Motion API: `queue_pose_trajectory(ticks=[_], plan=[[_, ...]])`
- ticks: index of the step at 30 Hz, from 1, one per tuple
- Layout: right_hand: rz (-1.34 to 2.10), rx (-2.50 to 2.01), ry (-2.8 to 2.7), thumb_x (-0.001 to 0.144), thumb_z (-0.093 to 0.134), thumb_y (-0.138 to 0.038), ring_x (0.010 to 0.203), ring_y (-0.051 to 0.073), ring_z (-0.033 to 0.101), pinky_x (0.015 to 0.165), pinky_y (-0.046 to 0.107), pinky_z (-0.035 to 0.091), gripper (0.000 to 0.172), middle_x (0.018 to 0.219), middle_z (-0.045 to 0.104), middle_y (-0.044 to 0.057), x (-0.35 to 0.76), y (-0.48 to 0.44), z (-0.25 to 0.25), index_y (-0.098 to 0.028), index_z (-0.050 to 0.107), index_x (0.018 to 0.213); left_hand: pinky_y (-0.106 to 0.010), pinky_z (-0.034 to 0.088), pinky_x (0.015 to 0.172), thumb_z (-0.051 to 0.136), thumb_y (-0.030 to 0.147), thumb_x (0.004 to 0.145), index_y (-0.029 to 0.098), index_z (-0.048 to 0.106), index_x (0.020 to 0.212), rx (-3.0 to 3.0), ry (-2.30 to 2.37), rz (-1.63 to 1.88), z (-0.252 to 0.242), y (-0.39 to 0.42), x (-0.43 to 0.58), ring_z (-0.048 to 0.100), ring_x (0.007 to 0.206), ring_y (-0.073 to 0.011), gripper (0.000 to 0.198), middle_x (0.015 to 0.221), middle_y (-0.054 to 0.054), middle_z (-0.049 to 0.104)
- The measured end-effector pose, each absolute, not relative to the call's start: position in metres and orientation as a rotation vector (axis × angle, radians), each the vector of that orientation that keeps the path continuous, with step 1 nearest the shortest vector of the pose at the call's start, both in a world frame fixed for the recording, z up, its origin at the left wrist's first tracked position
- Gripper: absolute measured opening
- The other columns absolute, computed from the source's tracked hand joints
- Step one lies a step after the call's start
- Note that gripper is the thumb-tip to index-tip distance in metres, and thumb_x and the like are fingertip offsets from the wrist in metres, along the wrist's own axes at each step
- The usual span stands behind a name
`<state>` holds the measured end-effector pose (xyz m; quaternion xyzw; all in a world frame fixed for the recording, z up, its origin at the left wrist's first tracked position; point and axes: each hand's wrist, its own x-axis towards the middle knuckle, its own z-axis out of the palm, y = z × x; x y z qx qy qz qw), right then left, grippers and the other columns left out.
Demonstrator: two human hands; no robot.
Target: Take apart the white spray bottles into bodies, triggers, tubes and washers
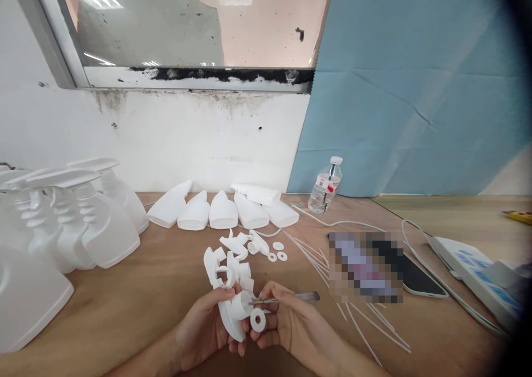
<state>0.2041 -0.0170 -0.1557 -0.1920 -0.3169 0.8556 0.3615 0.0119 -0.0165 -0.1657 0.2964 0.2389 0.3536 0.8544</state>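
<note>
My left hand [201,319] is closed around a white plastic sprayer part [233,321] with a round, cup-like end facing right. In my right hand [291,321], a slim metal tool [307,296] is pinched between thumb and fingers. Its thin tip reaches the rim of the cup-like end; whether it touches is too small to tell. A white flat washer [258,320] sits at the fingertips of my right hand, just below the tool. Beyond my hands lies a loose pile of similar white sprayer parts [214,263], with several washers [281,256] to its right.
White spray bottles [112,227] stand at the left. White tapered shells [223,210] line the wall. Thin white tubes [361,330], a phone [419,277], a power strip [469,271] with a cable, and a water bottle [325,188] are at the right.
</note>
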Motion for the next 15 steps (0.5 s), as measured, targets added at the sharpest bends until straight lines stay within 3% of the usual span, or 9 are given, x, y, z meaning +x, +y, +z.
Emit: queue_pose_trajectory(ticks=[5, 8, 11, 15], plan=[[2.103, -0.592, -0.678, 0.089, 0.054, -0.034, 0.073, 0.018, 0.069, 0.069, 0.030, 0.051, 0.018, 0.084, 0.071, 0.006, 0.215, -0.002, -0.155, -0.017, 0.059, 0.087, -0.021, 0.041, 0.042, 0.037, 0.037, 0.091, 0.015, 0.047, 0.090, 0.642, 0.514, 0.832, -0.166, -0.017, 0.010, 0.063, 0.048, -0.0181, 0.024, 0.064, -0.006, 0.064], [1.831, -0.684, -0.661, 0.085, 0.061, -0.031, 0.087, 0.020, 0.069, 0.086, 0.035, 0.050, 0.013, 0.092, 0.072, 0.006, 0.227, 0.013, -0.153, -0.018, 0.062, 0.087, -0.022, 0.041, 0.045, 0.033, 0.038, 0.093, 0.017, 0.044, 0.093, 0.690, 0.489, 0.843, -0.166, -0.018, 0.009, 0.064, 0.052, -0.0190, 0.024, 0.068, -0.007, 0.065], [1.579, -0.735, -0.714, 0.083, 0.064, -0.036, 0.108, 0.022, 0.062, 0.104, 0.041, 0.038, 0.017, 0.100, 0.072, 0.006, 0.237, 0.026, -0.153, -0.020, 0.063, 0.087, -0.023, 0.042, 0.048, 0.030, 0.044, 0.094, 0.017, 0.043, 0.096, 0.770, 0.433, 0.851, -0.167, -0.020, 0.010, 0.066, 0.059, -0.0204, 0.029, 0.076, -0.010, 0.065], [1.427, -0.812, -0.850, 0.084, 0.060, -0.050, 0.129, 0.020, 0.045, 0.113, 0.041, 0.023, 0.035, 0.125, 0.063, 0.006, 0.241, 0.033, -0.155, -0.026, 0.059, 0.108, -0.025, 0.045, 0.053, 0.042, 0.055, 0.088, 0.016, 0.048, 0.104, 0.936, 0.336, 0.879, -0.171, -0.025, 0.013, 0.065, 0.075, -0.0240, 0.043, 0.088, -0.013, 0.063]])
